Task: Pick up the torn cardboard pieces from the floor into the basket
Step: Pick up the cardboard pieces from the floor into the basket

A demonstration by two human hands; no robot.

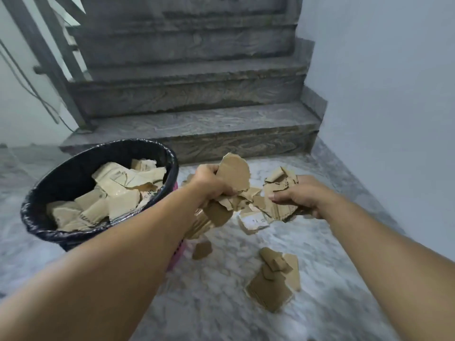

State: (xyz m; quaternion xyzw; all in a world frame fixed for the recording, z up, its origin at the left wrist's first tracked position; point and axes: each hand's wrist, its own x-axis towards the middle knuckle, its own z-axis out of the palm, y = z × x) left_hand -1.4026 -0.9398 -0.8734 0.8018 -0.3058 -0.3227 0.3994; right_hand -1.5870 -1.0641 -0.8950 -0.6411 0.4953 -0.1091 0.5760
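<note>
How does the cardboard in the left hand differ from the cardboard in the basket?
The cardboard in the left hand is a bunch clutched above the floor, plain brown; the cardboard in the basket lies loose, paler, some pieces with print. The held bunch is a handful; the basket, lined with a black bag, holds many more. Both are torn, ragged-edged scraps.

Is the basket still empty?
No, the basket already holds many cardboard pieces, piled inside its black liner.
</note>
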